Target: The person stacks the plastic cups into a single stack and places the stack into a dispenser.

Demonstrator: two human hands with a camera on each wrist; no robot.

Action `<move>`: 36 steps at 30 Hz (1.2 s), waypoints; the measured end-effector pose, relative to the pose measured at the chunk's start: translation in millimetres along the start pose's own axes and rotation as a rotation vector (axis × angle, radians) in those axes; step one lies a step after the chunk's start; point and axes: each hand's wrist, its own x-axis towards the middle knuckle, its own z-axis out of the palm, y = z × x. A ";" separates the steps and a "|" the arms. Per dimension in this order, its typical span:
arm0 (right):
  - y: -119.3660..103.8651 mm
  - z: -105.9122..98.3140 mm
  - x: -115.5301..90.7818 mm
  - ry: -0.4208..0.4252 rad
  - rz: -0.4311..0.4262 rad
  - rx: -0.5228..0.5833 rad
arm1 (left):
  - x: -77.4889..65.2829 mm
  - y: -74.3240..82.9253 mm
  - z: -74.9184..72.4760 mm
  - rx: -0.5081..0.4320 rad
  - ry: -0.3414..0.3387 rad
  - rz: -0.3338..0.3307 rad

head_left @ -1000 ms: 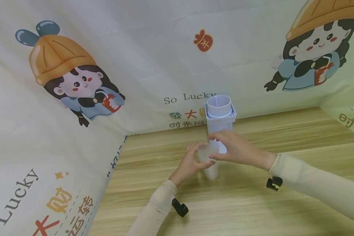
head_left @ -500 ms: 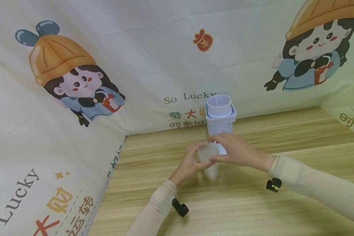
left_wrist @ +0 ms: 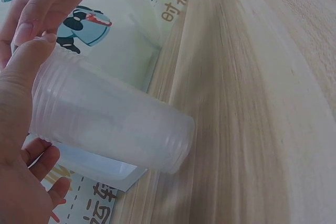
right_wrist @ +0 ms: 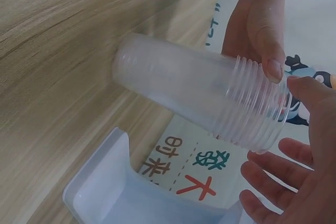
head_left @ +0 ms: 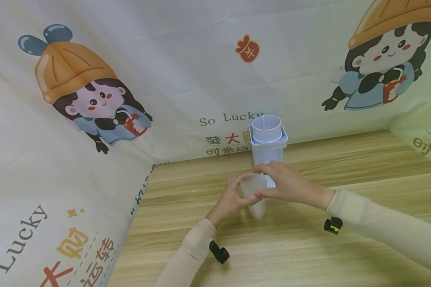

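A stack of nested clear plastic cups stands on the table, its ridged rims at the top, as both wrist views show. My left hand grips the stack from the left just under the rims, its thumb across the near side in the head view. From the right, my right hand curls its thumb and fingers round the top rim, and the two thumbs nearly meet there. Directly behind the hands stands a pale lilac plastic holder, square with a round ring on top; the right hand hides part of its lower front.
The wood-grain table runs back to a printed cloth backdrop with cartoon figures and lettering. Another cloth side rises along the left edge. Small black devices hang at both wrists.
My right hand has come down slightly, its fingers now closer round the top rim of the cups. The left hand, the stack and the holder stay where they were.
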 end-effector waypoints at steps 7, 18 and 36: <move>0.3 1.1 -0.8 0.002 -0.003 0.008 | -0.7 1.2 -0.9 0.019 0.003 0.002; -1.0 -4.4 -1.7 0.015 0.023 0.048 | -5.4 3.4 -10.3 0.058 -0.038 -0.009; 2.1 -20.0 -14.3 0.064 -0.011 -0.009 | -23.7 15.2 -38.3 0.344 0.004 0.127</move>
